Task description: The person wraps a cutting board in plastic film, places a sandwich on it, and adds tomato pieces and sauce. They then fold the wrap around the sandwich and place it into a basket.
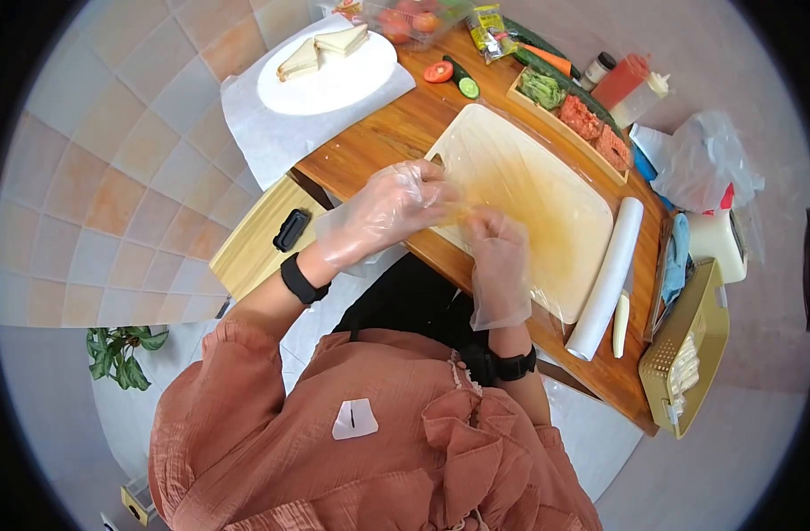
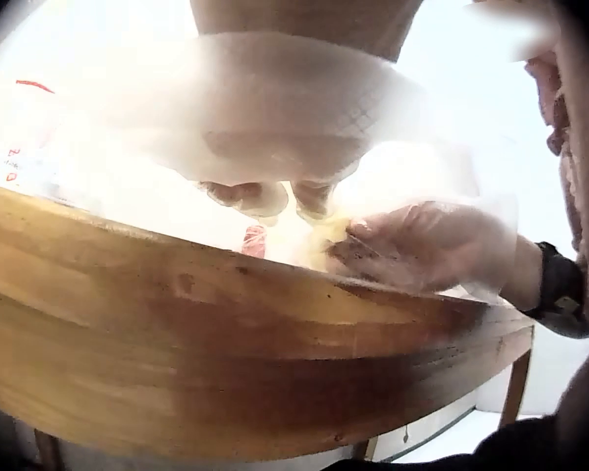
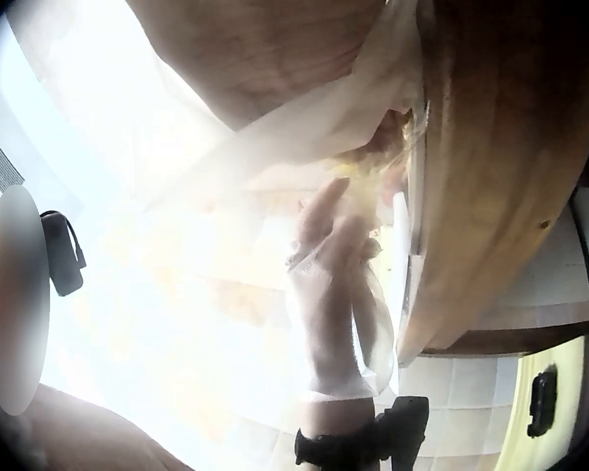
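Observation:
Both hands wear loose clear plastic gloves and meet over the near left edge of a cream cutting board (image 1: 591, 221). My left hand (image 1: 396, 203) has bent fingers and pinches a thin, pale yellow piece (image 2: 326, 240). From the other side, my right hand (image 1: 498, 248) holds the same piece by its fingertips. In the right wrist view, the yellow piece (image 3: 358, 172) is partly hidden by glove plastic; I cannot tell its exact kind. Clear film (image 1: 476, 142) covers part of the board, whose middle looks yellowish.
A white roll (image 1: 605, 279) lies along the board's right side. Behind the board stands a wooden tray (image 1: 555, 119) with chopped green and red fillings. Cut sandwiches (image 1: 339, 40) sit on a white plate (image 1: 285, 93) at far left. A basket (image 1: 697, 372) is at right.

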`<state>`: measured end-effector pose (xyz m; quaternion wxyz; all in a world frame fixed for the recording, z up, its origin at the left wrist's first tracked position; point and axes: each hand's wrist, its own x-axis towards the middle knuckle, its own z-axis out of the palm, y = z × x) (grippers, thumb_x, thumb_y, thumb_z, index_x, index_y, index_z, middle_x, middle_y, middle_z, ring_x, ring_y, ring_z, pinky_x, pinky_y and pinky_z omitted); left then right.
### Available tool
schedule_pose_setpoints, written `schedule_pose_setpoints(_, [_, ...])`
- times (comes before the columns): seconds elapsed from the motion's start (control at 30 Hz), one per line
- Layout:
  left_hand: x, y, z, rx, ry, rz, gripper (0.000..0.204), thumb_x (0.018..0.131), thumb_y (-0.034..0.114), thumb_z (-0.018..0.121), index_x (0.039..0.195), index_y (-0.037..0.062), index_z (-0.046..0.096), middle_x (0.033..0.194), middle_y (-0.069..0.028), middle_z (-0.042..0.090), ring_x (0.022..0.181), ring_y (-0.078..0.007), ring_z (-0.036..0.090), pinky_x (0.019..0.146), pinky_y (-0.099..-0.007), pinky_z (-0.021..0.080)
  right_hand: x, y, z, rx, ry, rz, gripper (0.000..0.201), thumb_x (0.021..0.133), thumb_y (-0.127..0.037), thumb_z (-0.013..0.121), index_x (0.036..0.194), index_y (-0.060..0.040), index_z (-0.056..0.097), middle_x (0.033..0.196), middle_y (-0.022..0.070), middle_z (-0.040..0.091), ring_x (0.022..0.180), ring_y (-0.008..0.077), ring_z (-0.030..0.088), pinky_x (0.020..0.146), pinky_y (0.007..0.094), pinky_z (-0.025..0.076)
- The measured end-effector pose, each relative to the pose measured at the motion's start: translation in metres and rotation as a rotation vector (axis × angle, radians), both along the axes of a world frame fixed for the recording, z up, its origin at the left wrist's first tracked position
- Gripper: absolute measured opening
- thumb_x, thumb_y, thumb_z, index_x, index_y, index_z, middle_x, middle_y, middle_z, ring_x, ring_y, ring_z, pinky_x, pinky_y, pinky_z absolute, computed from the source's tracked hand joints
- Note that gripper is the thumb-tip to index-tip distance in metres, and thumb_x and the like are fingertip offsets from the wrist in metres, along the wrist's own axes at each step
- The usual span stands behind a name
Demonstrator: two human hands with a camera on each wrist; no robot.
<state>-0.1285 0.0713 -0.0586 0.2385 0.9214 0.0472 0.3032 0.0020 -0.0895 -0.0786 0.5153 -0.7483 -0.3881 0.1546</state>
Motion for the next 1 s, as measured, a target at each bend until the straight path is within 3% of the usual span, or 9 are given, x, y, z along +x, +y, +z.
schedule_pose_setpoints(0.33, [0.013,0.006,-0.004,0.058,0.087,-0.068,0.014,0.087,0.013,0.071,0.1,0.006,0.073,0.105,-0.0156,0.068,0.095,-0.0361,0.066,0.083,-0.0444,0.054,0.0,0.001,0.003,0.062,-0.006,0.019,0.016,0.095,-0.012,0.066,0.099,-0.0004,0.076,0.096,0.0179,0.073,0.091,0.0319,0.068,0.084,0.0366,0.051])
schedule_pose_setpoints(0.43, [0.018,0.012,-0.011,-0.005,0.172,-0.041,0.013,0.089,0.013,0.068,0.096,0.0034,0.072,0.101,-0.0171,0.068,0.092,-0.037,0.065,0.081,-0.0454,0.053,-0.001,0.001,0.004,0.047,0.009,0.02,0.016,0.095,-0.011,0.066,0.101,0.0,0.076,0.095,0.0176,0.073,0.089,0.0298,0.069,0.082,0.0351,0.051])
schedule_pose_setpoints(0.7, [0.014,0.022,-0.01,-0.251,0.067,0.067,0.014,0.09,0.013,0.066,0.096,0.0022,0.072,0.096,-0.0179,0.068,0.09,-0.0385,0.064,0.079,-0.045,0.051,-0.002,0.001,0.006,0.018,0.049,0.01,0.018,0.096,-0.014,0.066,0.102,-0.0012,0.077,0.097,0.017,0.074,0.089,0.029,0.069,0.084,0.0347,0.051])
schedule_pose_setpoints(0.83, [0.007,0.017,-0.005,-0.241,0.065,0.017,0.016,0.089,0.013,0.068,0.1,0.0034,0.072,0.096,-0.0183,0.067,0.091,-0.038,0.064,0.08,-0.0455,0.051,0.002,0.001,-0.004,0.028,-0.001,0.009,0.019,0.096,-0.015,0.066,0.102,-0.0011,0.077,0.098,0.0176,0.074,0.09,0.0297,0.069,0.084,0.0349,0.051])
schedule_pose_setpoints(1.0, [0.006,0.006,-0.003,-0.063,0.012,-0.089,0.023,0.085,0.013,0.074,0.106,0.0057,0.074,0.101,-0.0169,0.068,0.097,-0.0373,0.065,0.085,-0.0454,0.053,0.004,0.002,-0.01,0.052,0.048,0.017,0.015,0.094,-0.011,0.067,0.1,-0.0002,0.076,0.099,0.0173,0.074,0.09,0.0307,0.07,0.083,0.0356,0.052])
